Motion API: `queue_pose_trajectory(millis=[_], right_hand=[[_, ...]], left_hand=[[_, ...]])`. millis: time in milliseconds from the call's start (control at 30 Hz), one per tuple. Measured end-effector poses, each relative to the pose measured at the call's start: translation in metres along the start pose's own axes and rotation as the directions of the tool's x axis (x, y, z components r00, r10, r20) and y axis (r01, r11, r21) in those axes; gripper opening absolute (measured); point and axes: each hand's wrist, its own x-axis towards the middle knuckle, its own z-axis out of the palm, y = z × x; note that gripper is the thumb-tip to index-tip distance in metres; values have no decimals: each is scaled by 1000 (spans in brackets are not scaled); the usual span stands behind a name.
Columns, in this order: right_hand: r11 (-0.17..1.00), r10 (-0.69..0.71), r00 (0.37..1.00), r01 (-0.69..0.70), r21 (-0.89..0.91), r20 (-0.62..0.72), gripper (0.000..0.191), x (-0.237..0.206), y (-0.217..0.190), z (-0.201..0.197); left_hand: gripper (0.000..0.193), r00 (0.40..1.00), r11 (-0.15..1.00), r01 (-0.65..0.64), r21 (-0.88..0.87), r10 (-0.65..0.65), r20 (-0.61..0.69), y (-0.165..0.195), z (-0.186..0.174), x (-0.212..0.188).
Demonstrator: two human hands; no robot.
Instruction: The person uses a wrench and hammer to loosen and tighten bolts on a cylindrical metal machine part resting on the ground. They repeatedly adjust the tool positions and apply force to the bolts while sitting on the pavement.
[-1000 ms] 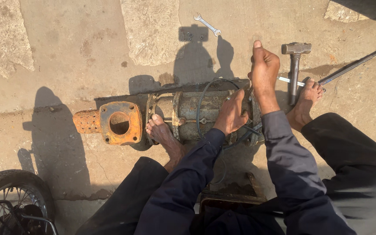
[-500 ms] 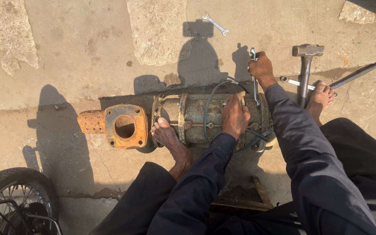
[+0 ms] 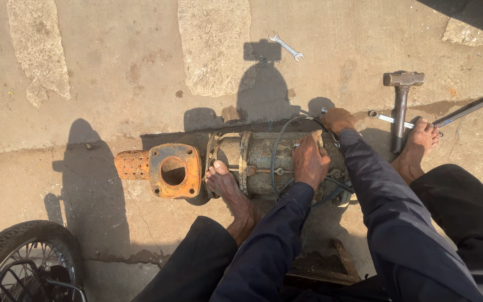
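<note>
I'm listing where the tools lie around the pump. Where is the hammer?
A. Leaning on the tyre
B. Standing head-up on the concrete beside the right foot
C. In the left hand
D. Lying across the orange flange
B: the hammer stands head-up on the concrete beside the right foot.

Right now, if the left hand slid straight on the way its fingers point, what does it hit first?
The left hand lies flat on the rusty motor casing, fingers pointing away from the person. Straight on, it would probably pass over the casing's far edge onto bare concrete ground; the small spanner lies farther off. Depth is unclear.
</note>
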Motion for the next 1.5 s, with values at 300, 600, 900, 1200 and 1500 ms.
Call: queue_pose_trajectory(millis=[300,600,900,1200,1500], right_hand=[[972,-174,984,176,154,-23,42,-1,1,-23],[885,-241,846,393,251,-475,28,-33,15,-47],[747,-408,583,655,111,-702,20,-79,33,-59],[713,-409,652,665,222,-638,19,-299,61,12],[818,-425,541,573,-52,-726,14,-285,81,68]], left_hand=[[54,999,1000,-25,-13,25,-38,-8,5,-3],[45,998,985,-44,169,35,61,-21,21,2],[58,994,987,6,163,-24,111,-16,21,10],[45,966,993,-115,15,108,234,-26,21,10],[43,958,990,-102,101,70,279,-24,22,9]])
